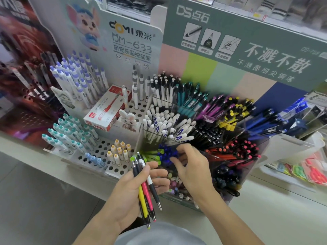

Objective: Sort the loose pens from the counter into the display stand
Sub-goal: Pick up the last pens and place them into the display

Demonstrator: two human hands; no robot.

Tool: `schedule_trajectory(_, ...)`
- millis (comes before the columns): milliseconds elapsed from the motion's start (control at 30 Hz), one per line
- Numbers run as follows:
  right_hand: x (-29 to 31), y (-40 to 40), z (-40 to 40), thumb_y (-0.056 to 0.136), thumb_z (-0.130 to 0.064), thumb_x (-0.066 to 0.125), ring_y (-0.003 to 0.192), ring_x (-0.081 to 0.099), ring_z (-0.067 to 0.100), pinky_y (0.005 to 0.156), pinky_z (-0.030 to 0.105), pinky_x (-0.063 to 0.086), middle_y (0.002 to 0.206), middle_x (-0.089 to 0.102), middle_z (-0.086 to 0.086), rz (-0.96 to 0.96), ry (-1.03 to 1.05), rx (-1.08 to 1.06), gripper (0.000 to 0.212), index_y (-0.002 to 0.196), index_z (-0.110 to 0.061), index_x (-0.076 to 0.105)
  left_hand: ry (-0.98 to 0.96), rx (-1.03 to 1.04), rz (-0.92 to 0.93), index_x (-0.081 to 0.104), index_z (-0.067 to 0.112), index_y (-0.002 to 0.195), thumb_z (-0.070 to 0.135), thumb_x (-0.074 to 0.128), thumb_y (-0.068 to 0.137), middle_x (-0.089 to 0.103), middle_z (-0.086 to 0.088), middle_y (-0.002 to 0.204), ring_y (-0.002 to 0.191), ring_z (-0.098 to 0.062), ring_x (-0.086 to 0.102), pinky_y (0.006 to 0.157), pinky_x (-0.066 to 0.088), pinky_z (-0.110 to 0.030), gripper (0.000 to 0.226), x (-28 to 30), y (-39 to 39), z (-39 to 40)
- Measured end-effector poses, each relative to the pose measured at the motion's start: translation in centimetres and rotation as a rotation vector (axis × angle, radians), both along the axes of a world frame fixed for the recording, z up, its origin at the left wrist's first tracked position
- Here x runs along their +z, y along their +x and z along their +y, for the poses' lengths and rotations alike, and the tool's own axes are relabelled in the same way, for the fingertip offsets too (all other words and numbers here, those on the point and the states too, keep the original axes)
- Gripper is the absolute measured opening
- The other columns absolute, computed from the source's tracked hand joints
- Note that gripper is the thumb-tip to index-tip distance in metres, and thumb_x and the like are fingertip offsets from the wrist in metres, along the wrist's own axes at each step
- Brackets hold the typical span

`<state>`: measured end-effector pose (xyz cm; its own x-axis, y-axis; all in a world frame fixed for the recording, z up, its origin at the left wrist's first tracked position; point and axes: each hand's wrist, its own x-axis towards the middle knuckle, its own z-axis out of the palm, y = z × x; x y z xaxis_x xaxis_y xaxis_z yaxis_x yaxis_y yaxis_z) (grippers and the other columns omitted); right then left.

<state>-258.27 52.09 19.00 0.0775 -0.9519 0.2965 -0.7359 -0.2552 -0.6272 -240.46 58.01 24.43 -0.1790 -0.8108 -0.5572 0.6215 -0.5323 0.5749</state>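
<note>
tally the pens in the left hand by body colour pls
Pens held in the left hand:
yellow pen: 1
pink pen: 1
black-and-white pen: 1
Total: 3

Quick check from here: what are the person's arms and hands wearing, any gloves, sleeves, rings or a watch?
Nothing is worn on either: the left hand and right hand are bare, no gloves, rings or watch visible. Both forearms are bare to the frame's edge, no sleeves showing.
</note>
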Motion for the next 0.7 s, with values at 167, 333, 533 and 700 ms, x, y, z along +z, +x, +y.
schedule_trajectory(167,-1.5,0.9,0.7,0.092,-0.011,0.072,0.079,0.066,0.017,0.068,0.030,0.057,0.100,0.066,0.006,0.109,-0.187,0.151,0.017,0.108,-0.005,0.074,0.035,0.011,0.057,0.062,-0.002,0.125,0.019,0.049,0.099,0.069,-0.029,0.112,0.089,-0.038,0.071,0.075,0.062,-0.046,0.035,0.0,0.0,-0.3)
schedule_trajectory(333,0.4,0.1,1.9,0.095,-0.013,0.070,0.092,0.060,0.010,0.080,0.018,0.051,0.111,0.059,0.004,0.047,-0.162,0.097,0.022,0.116,-0.006,0.072,0.053,0.020,0.118,0.062,-0.003,0.126,0.019,0.046,0.102,0.067,-0.031,0.117,0.098,-0.040,0.071,0.085,0.060,-0.051,0.036,-0.2,0.1,-0.6)
schedule_trajectory(533,4.9,-0.1,3.4,0.097,-0.018,0.067,0.079,0.066,0.018,0.069,0.025,0.053,0.092,0.067,-0.009,-0.378,0.152,0.074,0.015,0.109,-0.026,0.070,-0.007,-0.191,0.083,0.063,-0.004,0.125,0.018,0.051,0.099,0.070,-0.025,0.102,0.076,-0.031,0.069,0.058,0.059,-0.036,0.036,-0.1,0.0,-0.7)
schedule_trajectory(700,6.5,-0.8,3.0,0.097,-0.027,0.068,0.069,0.066,0.015,0.068,0.030,0.056,0.089,0.072,-0.007,-0.348,0.504,0.253,0.018,0.115,-0.029,0.069,-0.129,-0.582,0.005,0.054,-0.011,0.112,0.028,0.051,0.100,0.071,-0.017,0.081,0.052,-0.020,0.062,0.049,0.048,-0.024,0.042,0.7,-0.4,-0.6)
